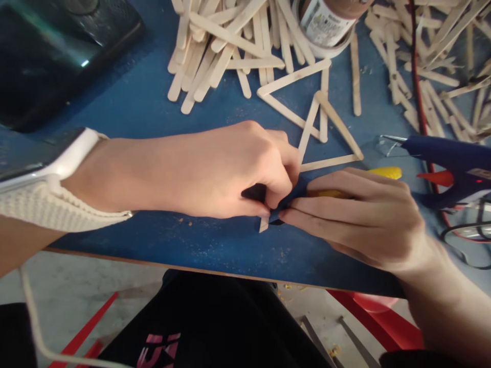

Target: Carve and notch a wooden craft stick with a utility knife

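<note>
My left hand (230, 171) is closed in a pinch on the lower corner of a triangle of wooden craft sticks (330, 162) lying on the blue table (134, 102). A short stick end (264, 224) pokes out below its fingers. My right hand (356, 220) is closed round a yellow-handled tool (385, 173), its fingertips meeting the left fingers at the same corner. What the tool's tip is doing is hidden by both hands. A second stick triangle (295, 76) lies just behind the first.
A heap of loose craft sticks (222, 46) sits at the back, with a labelled jar (326, 23) inside a tape roll. More sticks (441, 66) spread at the right. A blue glue gun (448, 158) with cables lies at the right edge. A dark case (49, 51) is at the back left.
</note>
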Motion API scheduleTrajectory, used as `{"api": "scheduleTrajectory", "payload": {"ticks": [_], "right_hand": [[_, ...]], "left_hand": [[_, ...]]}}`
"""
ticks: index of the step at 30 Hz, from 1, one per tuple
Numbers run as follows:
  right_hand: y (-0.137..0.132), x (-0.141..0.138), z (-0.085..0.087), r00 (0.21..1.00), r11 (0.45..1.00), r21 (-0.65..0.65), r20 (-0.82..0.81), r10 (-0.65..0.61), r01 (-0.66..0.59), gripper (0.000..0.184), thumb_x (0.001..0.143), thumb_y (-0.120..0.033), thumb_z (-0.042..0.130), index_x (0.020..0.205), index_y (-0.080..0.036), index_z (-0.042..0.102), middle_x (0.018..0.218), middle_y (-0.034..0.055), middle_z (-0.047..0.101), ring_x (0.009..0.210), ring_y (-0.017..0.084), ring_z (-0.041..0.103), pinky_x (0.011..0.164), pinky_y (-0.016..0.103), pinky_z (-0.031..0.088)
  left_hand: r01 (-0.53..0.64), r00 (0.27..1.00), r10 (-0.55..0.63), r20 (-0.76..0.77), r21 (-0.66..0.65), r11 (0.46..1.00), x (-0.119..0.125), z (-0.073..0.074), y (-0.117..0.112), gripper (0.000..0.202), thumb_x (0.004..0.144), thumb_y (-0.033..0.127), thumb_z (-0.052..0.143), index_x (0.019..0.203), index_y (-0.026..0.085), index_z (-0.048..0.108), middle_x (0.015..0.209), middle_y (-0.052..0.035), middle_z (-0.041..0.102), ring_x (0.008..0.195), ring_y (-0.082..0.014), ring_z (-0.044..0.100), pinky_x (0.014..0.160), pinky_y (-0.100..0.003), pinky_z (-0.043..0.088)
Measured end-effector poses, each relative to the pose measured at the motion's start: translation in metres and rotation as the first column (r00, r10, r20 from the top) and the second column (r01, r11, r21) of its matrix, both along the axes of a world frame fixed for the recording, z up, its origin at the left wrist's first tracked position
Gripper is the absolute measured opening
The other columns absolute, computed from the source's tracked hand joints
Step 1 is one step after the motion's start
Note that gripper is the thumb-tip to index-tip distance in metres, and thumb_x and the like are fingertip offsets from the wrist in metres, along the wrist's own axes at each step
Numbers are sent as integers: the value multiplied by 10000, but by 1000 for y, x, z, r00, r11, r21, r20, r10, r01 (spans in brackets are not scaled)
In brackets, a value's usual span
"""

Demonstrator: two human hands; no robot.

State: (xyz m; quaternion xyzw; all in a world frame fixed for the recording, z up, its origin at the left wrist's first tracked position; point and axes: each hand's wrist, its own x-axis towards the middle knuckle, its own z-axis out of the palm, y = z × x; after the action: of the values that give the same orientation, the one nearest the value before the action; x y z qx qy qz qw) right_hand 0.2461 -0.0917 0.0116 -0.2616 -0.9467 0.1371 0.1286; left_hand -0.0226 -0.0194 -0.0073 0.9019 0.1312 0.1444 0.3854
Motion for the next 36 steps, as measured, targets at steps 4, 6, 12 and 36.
{"api": "scheduleTrajectory", "payload": {"ticks": [4,6,12,36], "right_hand": [[1,1,-2,1000,1000,6,9,18,-18,357,1139,-234,436,1203,-339,772,1068,-64,831,961,193,775,768,385,615],[2,-1,-2,1000,1000,14,-1,13,-13,367,1141,-229,430,1173,-331,781,1043,-63,830,945,188,773,753,375,611],[-1,-15,-1,998,998,27,-29,-61,62,277,1096,-231,593,969,-331,818,911,-58,791,795,141,766,683,294,600],[-7,-23,-3,997,995,88,-52,-51,55,307,1094,-197,565,999,-342,819,979,-107,828,819,111,784,710,249,638]], "left_hand": [[30,999,-30,13,10,999,-1,1,1,116,895,161,887,854,243,815,1148,12,787,1125,-187,718,949,-304,555],[29,999,-29,16,21,999,0,1,1,121,891,144,885,847,230,812,1134,6,787,1109,-185,716,943,-304,544],[12,999,-13,34,50,999,2,2,-2,177,879,97,869,801,224,774,1112,13,785,1108,-184,714,930,-306,542],[71,997,-71,-35,0,997,-4,5,-2,149,1022,217,719,916,275,807,1207,13,761,1174,-207,696,983,-301,542]]}}
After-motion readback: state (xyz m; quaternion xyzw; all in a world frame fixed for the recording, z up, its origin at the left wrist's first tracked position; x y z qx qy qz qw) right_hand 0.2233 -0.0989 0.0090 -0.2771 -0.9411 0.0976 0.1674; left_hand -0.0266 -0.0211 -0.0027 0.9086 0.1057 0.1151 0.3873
